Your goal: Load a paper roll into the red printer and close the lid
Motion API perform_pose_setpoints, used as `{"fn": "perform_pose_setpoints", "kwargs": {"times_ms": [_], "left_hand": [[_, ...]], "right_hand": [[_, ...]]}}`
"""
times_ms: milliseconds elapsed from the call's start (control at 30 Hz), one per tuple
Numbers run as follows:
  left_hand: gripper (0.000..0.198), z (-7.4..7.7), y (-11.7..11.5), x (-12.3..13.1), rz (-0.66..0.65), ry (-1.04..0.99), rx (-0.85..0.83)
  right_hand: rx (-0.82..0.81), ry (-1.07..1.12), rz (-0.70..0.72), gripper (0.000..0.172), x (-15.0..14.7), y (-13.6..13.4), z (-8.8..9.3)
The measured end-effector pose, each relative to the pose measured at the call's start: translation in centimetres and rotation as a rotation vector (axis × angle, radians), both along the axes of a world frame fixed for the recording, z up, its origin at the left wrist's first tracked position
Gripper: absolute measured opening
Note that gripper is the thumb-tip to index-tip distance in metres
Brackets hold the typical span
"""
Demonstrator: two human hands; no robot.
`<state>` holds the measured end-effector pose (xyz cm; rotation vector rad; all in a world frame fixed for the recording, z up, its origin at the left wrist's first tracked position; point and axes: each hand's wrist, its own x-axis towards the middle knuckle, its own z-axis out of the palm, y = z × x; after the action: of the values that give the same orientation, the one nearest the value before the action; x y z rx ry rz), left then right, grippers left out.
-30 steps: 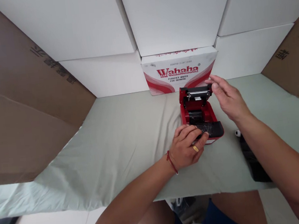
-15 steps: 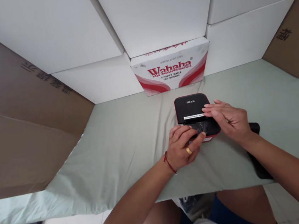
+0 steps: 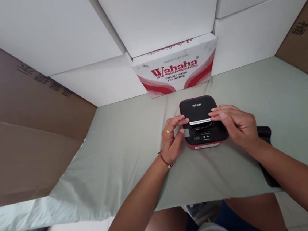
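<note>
A black box-shaped device (image 3: 199,112) with rounded corners and red sides lies on the cloth in front of me. Its top bears a pale logo, a white printed strip (image 3: 200,122) across the middle and small icons on the nearer half. A dark gap shows just below the strip. My left hand (image 3: 172,137), with a gold ring and a red cord bracelet, grips the device's left side, fingertips at the strip's left end and thumb lower down by a grey patch. From the right, my right hand (image 3: 239,125) holds the opposite side, fingertips at the strip's right end.
Behind the device a white and red Wahaha carton (image 3: 177,70) leans against white boxes (image 3: 157,16). Brown cardboard stands at the left (image 3: 34,124) and right (image 3: 304,41). A long black object (image 3: 264,133) lies partly under my right forearm. Green cloth (image 3: 124,151) covers the table.
My left hand has moved left, off the device's near half to its left edge, uncovering the icons. My right hand stays almost in place at the right side.
</note>
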<state>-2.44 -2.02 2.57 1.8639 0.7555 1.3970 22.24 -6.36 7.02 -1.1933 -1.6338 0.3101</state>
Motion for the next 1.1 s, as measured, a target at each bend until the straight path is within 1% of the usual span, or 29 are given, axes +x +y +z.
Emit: {"fn": "perform_pose_setpoints", "kwargs": {"times_ms": [67,133,200,267,333,400,467,533,667,767,833,867,900,967,1033,1100], "left_hand": [[0.038,-0.1,0.0,0.1,-0.046,-0.058,-0.046],[0.046,-0.3,0.1,0.1,-0.055,-0.115,-0.073],[0.061,-0.7,0.5,0.1,-0.038,-0.145,-0.107],[0.079,-1.0,1.0,0.2,-0.044,-0.141,-0.179],[0.093,-1.3,1.4,0.2,-0.105,-0.143,-0.285],[0.103,-1.6,1.7,0.4,-0.195,-0.185,-0.382],[0.107,-1.8,1.8,0.6,-0.263,-0.243,-0.452],[0.11,-2.1,1.8,0.8,-0.292,-0.265,-0.488],[0.105,-2.7,1.7,0.9,-0.271,-0.22,-0.456],[0.102,-3.1,1.8,1.0,-0.251,-0.196,-0.428],[0.1,-3.3,2.0,1.1,-0.246,-0.197,-0.423],[0.099,-3.5,2.0,1.2,-0.245,-0.198,-0.421],[0.097,-3.6,2.1,1.2,-0.244,-0.196,-0.419],[0.091,-3.8,2.2,1.3,-0.242,-0.191,-0.419],[0.089,-4.0,2.3,1.3,-0.243,-0.193,-0.424],[0.09,-4.0,2.4,1.2,-0.24,-0.204,-0.426]], "right_hand": [[0.021,-0.044,0.05,0.037,0.1,-0.5,0.1],[0.081,-0.114,0.119,0.037,0.1,-1.1,0.2],[0.168,-0.202,0.165,0.035,0.0,-1.8,0.2],[0.239,-0.295,0.169,0.033,0.0,-2.2,0.1],[0.271,-0.36,0.159,0.03,0.1,-2.3,0.0],[0.324,-0.373,0.177,0.026,0.3,-2.1,-0.1],[0.4,-0.357,0.218,0.021,0.3,-1.8,-0.2],[0.45,-0.347,0.264,0.017,0.3,-1.4,-0.1],[0.482,-0.378,0.321,0.012,0.2,-1.3,0.4],[0.47,-0.436,0.335,0.009,0.3,-1.7,1.4],[0.367,-0.453,0.359,0.009,0.5,-1.8,2.7],[0.271,-0.453,0.355,0.014,0.6,-1.7,3.5],[0.144,-0.447,0.334,0.02,0.6,-1.4,4.4],[-0.161,-0.47,0.229,0.029,0.3,-0.2,6.3],[-0.424,-0.634,0.108,0.032,-0.6,1.6,7.9],[-0.599,-0.922,0.05,0.033,-1.9,3.6,8.9]]}}
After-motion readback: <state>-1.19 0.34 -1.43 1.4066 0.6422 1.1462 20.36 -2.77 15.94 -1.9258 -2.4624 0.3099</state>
